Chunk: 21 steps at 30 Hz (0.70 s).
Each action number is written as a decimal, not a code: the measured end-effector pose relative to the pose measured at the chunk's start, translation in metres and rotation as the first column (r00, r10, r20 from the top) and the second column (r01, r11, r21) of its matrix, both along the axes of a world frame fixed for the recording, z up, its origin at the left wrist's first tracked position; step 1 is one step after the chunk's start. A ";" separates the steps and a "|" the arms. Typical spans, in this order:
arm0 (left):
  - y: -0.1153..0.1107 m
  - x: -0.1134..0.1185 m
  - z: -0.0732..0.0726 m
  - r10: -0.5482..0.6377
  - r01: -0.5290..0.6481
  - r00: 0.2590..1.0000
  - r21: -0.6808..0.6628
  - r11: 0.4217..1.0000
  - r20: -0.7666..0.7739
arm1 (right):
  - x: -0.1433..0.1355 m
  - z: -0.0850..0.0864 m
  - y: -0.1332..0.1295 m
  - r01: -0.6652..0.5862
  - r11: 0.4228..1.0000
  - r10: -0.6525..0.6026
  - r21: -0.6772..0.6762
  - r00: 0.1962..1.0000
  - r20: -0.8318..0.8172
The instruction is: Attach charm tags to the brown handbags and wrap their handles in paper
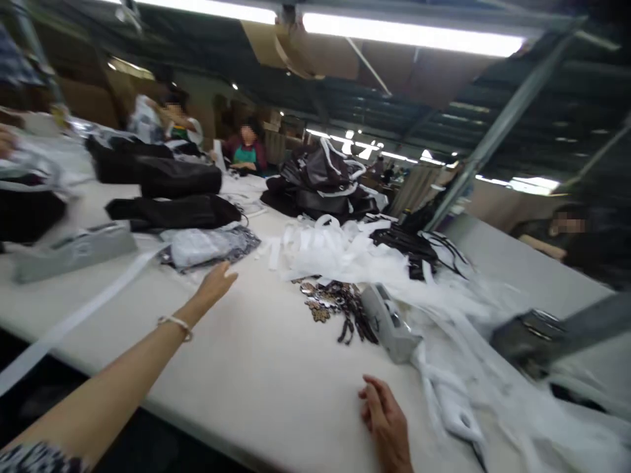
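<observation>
My left hand (218,281) reaches out over the white table (256,374), beside a clear-wrapped packet (204,248) with a dark patterned edge. Its fingers are blurred, so their pose and any hold are unclear. A pale bracelet circles that wrist. Near the table's front, my right hand (382,414) hovers or rests with curled fingers slightly apart, holding nothing visible. Beyond it lie dark straps with brown flower-shaped pieces (320,309), next to a grey box-like holder (392,325). White strips (340,253) are heaped behind them.
Black bags (180,177) are piled at the back left, with more black items (320,177) at the back centre. A grey holder (73,253) feeds a white strip at left. A white tool (456,410) lies at right. Several people sit in the background.
</observation>
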<state>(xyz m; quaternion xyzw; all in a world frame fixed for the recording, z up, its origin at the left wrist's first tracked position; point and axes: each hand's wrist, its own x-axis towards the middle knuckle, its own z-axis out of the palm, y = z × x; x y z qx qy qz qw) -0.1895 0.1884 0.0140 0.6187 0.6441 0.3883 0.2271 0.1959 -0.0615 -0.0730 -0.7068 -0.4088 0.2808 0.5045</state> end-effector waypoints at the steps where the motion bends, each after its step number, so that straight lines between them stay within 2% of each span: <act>1: -0.008 0.010 -0.024 -0.016 0.015 0.999 -0.039 0.999 -0.031 | -0.001 0.001 0.000 -0.032 0.999 0.032 0.009 0.999 -0.006; 3: -0.022 0.032 -0.063 -0.100 0.097 0.958 -0.023 0.995 -0.269 | -0.002 0.003 0.002 -0.055 0.998 0.055 0.014 0.998 -0.001; 4: -0.029 0.045 -0.078 -0.145 0.148 0.920 -0.021 0.989 -0.365 | -0.002 0.003 0.002 -0.062 0.998 0.061 0.012 0.998 0.008; 5: -0.037 0.058 -0.090 -0.189 0.197 0.879 -0.028 0.980 -0.439 | -0.002 0.002 0.002 -0.065 0.998 0.065 0.008 0.998 0.023; 7: -0.053 0.084 -0.104 -0.271 0.281 0.804 -0.063 0.958 -0.529 | -0.003 0.001 0.002 -0.086 0.996 0.086 0.000 0.994 0.065; 11: -0.084 0.121 -0.110 -0.339 0.378 0.718 -0.069 0.923 -0.608 | -0.002 -0.001 -0.001 -0.161 0.987 0.162 -0.020 0.970 0.179; 15: -0.097 0.130 -0.105 -0.310 0.397 0.694 -0.014 0.918 -0.650 | 0.008 0.006 0.011 -0.235 0.971 0.235 -0.036 0.926 0.295; 19: -0.097 0.128 -0.104 -0.285 0.388 0.671 -0.003 0.922 -0.685 | 0.025 0.019 0.055 -0.179 0.979 0.107 0.101 0.863 0.494; 21: -0.095 0.128 -0.106 -0.268 0.384 0.659 0.009 0.923 -0.703 | 0.033 0.023 0.085 -0.146 0.983 0.057 0.112 0.823 0.565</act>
